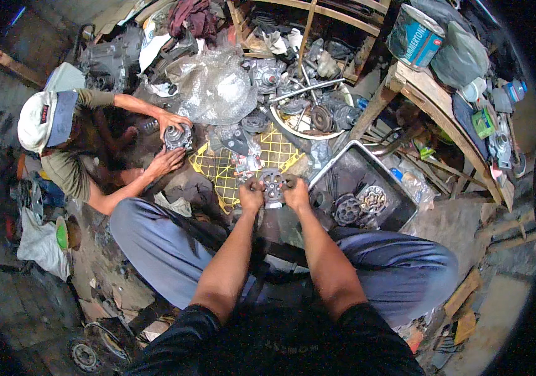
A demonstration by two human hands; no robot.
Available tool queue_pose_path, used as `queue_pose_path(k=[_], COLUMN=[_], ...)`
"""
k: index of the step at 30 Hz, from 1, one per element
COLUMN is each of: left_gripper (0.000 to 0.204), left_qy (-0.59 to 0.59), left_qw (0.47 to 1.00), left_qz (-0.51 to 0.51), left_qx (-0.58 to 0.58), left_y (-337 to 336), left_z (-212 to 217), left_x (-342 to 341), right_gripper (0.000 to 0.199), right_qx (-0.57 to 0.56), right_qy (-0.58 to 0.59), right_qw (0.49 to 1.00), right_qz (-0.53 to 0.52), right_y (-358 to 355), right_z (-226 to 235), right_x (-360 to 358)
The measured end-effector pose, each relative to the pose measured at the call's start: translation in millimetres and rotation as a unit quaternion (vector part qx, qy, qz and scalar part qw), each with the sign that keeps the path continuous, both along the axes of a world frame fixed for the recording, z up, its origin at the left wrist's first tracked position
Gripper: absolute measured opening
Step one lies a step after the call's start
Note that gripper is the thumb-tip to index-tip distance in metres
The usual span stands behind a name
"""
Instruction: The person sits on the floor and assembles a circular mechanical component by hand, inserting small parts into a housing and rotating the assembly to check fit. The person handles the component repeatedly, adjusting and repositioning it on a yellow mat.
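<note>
Between both hands, in front of my crossed legs, is a grey metal machine part (273, 183) with several round holes in its face. My left hand (251, 193) grips its left edge with curled fingers. On the opposite edge, my right hand (296, 190) is closed the same way. Just beyond the part lies a yellow plastic crate (221, 182) with a grid surface, with small metal pieces and a bag on it. To the right stands a dark rectangular tub (411, 222) holding a round dark casting (347, 208) and a shiny round plate with holes (372, 199).
At left, a co-worker in a cap (48, 122) has both hands on a round metal part (178, 136). Bubble wrap (208, 88) and a white-rimmed basin (308, 134) of metal parts lie beyond the crate. A wooden bench (443, 103) holds a paint bucket (415, 37).
</note>
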State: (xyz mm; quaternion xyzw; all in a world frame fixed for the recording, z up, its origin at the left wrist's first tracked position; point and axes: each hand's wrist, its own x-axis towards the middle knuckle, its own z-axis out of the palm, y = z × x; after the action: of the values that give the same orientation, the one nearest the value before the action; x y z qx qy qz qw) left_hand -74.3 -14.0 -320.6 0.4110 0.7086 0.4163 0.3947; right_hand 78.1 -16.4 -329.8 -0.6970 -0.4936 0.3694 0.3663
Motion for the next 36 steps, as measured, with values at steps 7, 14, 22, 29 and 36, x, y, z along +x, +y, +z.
queue_pose_path(k=[7,14,22,29,36], left_gripper=[0.009,0.019,0.019,0.017,0.008], left_qy=[0.096,0.125,0.215,0.206,0.136], left_qw=[0.995,0.989,0.976,0.978,0.989], left_qz=[-0.005,-0.008,0.014,0.018,0.050], left_qx=[-0.021,-0.072,0.018,0.038,0.023], left_y=[-1,5,-4,-6,-8], left_z=[-8,-9,-3,8,-5], left_x=[-5,-1,0,8,9], right_gripper=[0.027,0.019,0.019,0.017,0.017], right_qx=[-0.007,0.005,-0.092,-0.068,0.008], right_qy=[0.011,-0.034,-0.122,-0.096,-0.116], right_qw=[1.000,0.998,0.985,0.988,0.988], right_qz=[-0.022,-0.056,-0.081,-0.098,-0.100], right_y=[-4,-6,-7,-13,-17], right_z=[-5,-11,15,15,6], right_x=[0,2,-18,-19,-26])
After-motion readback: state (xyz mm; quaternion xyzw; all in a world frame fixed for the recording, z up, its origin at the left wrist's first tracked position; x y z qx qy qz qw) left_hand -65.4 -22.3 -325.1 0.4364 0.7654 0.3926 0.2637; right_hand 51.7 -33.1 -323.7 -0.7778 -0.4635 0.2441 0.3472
